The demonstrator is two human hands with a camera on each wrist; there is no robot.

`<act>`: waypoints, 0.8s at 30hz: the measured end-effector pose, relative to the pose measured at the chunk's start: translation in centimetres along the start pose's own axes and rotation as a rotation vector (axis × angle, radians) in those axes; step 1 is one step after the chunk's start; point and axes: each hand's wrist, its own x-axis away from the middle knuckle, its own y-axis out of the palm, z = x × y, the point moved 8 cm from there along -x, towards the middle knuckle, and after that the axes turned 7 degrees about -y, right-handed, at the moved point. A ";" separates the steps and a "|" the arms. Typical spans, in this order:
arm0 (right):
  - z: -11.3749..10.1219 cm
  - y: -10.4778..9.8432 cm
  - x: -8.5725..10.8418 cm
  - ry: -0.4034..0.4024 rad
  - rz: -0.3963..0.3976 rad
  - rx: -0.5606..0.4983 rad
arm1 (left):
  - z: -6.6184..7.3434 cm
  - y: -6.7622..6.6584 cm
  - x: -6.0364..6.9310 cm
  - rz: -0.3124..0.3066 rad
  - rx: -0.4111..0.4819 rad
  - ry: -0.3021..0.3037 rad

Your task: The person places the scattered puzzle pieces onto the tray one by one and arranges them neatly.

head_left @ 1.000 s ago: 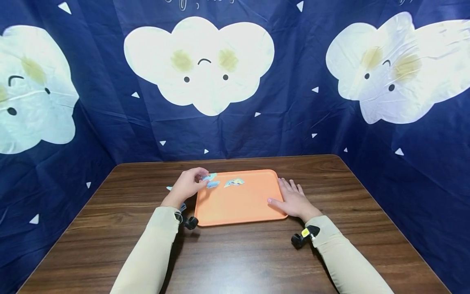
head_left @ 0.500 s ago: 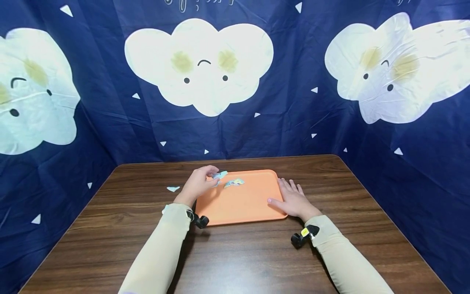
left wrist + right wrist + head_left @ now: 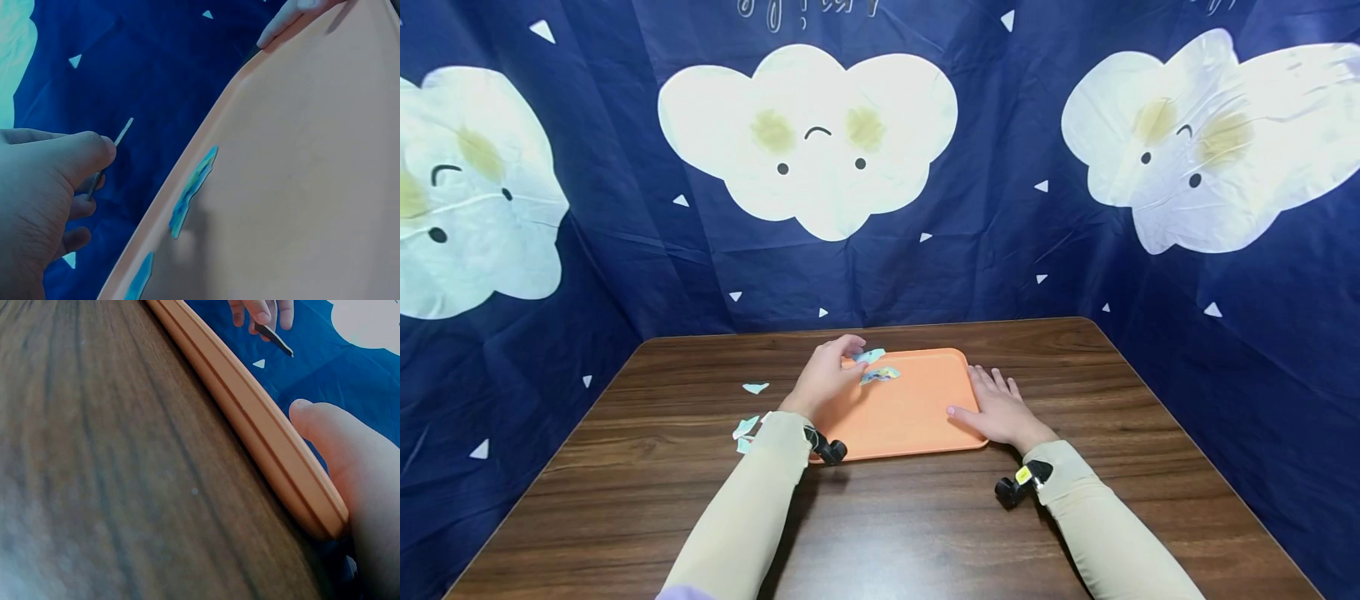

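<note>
The left hand (image 3: 826,377) pinches a thin pale-blue piece (image 3: 871,356) between thumb and fingers, above the upper left part of the orange tray (image 3: 917,412). In the left wrist view this piece (image 3: 125,132) is seen edge-on, held off the tray. A colourful flat piece (image 3: 880,375) lies on the tray, close to the left fingertips; a second blue piece (image 3: 139,278) lies near it in the left wrist view. At the tray's right edge rests the right hand (image 3: 1003,412), fingers straight and spread, thumb over the rim.
Left of the tray on the wooden table (image 3: 880,517) lie several loose light-blue pieces, one (image 3: 756,387) further back and others (image 3: 745,427) beside the left sleeve. A blue curtain (image 3: 850,275) with white clouds stands behind the table.
The left hand has moved right over the tray, carrying the pinched piece with it. Loose pieces left of the tray have come into view from behind the left arm. The right hand has stayed still.
</note>
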 end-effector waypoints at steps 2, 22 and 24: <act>0.0 0.0 0.1 0.004 -0.004 0.000 | 0.2 0.3 -0.2 0.007 0.002 0.004; -0.1 0.0 0.1 0.002 -0.001 -0.002 | 1.8 3.8 -1.8 -0.066 0.012 -0.005; -0.1 -0.1 0.1 0.002 0.000 -0.004 | 2.0 4.2 -2.0 -0.075 0.014 0.005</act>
